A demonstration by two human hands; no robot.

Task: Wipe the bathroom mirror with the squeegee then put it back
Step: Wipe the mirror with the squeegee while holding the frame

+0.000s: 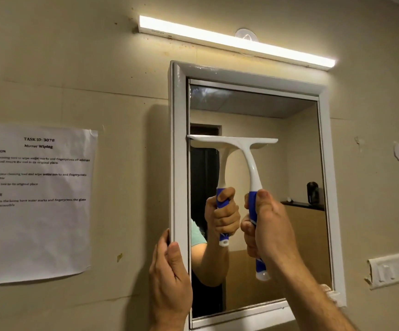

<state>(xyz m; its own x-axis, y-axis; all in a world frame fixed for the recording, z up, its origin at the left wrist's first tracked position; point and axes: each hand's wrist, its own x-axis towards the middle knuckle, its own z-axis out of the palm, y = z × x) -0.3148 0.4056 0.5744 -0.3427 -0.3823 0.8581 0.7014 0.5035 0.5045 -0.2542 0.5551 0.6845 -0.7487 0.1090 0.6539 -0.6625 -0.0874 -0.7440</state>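
Note:
A white-framed bathroom mirror (296, 163) hangs on the beige wall. My right hand (266, 229) grips the blue handle of a white squeegee (253, 168). Its blade lies flat and level against the glass at about mid-height, reaching from the left frame edge to past the middle. My left hand (170, 275) holds the mirror's left frame edge low down, with the thumb on the front and the fingers wrapped behind. The glass reflects the squeegee, the gripping hand and an arm.
A lit tube light (236, 41) runs above the mirror. A printed task sheet (34, 201) is taped to the wall on the left. A white switch plate (391, 268) sits at the lower right. Smears show at the glass's top left corner (201, 94).

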